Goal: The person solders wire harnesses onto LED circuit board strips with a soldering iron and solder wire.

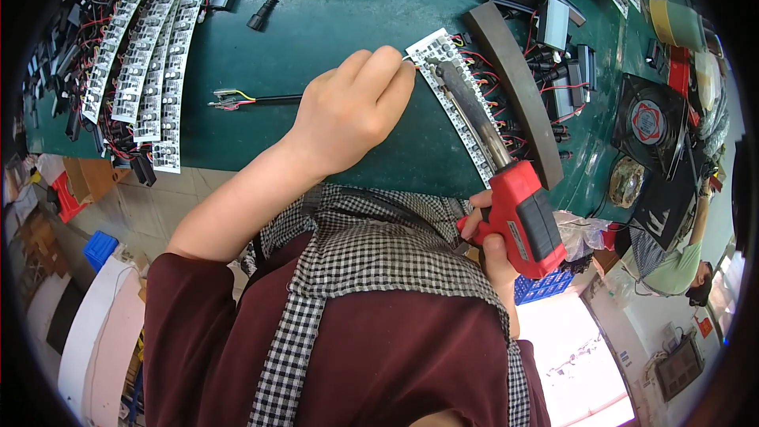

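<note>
The left hand (352,107) reaches over the green tabletop (356,12) from its near edge. Its grip is folded closed, with a black cable (277,100) running into it from the left; the cable's free end fans out into bare-tipped coloured wires. The back of the hand hides much of the hold, but a thin wire shows at the fingertips, by the white circuit-board strip (451,111).

That strip lies just right of the left grip, right of the tabletop's middle. Its long axis slants from the far left end, beside those fingertips, down toward the near edge on the right. The left hand is the nearer one to this far end.

The right hand (494,253) sits at the near edge with its grip wrapped around the handle of a red and black soldering gun (522,217). The gun's barrel lies over the strip, roughly along its length, its tip above the far end, close to the left fingertips. Whether tip and board touch cannot be told.

A dark bar (514,91) lies right of the strip, with red wires between them. Farther right, toward the tabletop's right edge, is a black fan (648,120).
</note>
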### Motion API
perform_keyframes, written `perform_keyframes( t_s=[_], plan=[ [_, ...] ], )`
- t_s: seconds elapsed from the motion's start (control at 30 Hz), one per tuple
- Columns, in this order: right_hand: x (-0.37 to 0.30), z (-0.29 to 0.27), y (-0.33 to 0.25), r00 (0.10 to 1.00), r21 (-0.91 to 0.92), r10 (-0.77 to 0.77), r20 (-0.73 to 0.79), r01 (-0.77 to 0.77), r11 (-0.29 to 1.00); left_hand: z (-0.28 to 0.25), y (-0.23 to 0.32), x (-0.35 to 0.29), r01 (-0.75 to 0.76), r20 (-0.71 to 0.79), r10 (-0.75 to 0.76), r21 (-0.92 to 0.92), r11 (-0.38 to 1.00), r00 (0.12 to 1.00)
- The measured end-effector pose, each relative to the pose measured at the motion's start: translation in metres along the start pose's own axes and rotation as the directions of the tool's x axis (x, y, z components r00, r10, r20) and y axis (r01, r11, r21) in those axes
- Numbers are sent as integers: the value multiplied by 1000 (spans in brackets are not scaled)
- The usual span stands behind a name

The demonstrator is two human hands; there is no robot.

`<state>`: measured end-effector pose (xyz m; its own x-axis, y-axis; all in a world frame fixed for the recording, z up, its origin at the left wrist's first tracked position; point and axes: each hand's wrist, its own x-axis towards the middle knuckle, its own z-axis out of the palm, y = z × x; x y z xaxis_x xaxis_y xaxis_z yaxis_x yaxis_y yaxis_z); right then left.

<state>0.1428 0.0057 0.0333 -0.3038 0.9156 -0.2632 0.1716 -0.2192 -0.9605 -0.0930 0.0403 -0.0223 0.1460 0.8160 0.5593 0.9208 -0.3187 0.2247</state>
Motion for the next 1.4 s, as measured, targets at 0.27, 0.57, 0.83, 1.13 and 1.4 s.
perform_keyframes(
  t_s=[0.27, 0.57, 0.83, 1.13, 1.4],
  plan=[
    [3, -2, 5, 999, -35, -31, 40, 32, 999, 0, 1, 2, 11, 7, -11, -6, 1000, 1000],
    [-8, -18, 31, 998, -82, -40, 41, 43, 996, 1, 2, 2, 8, 1, -8, 20, 1000, 1000],
    [-9, -20, 30, 995, -213, -25, 98, 46, 976, -6, 5, 2, 72, 96, -67, -50, 996, 993],
    [-9, -24, 46, 983, -292, -165, 81, 181, 939, 2, 1, 2, 8, -7, -8, 10, 1000, 1000],
    [-9, -8, 9, 997, -67, 75, 19, -73, 995, 1, 2, 2, 1, 9, -1, 23, 1000, 1000]
  ],
)
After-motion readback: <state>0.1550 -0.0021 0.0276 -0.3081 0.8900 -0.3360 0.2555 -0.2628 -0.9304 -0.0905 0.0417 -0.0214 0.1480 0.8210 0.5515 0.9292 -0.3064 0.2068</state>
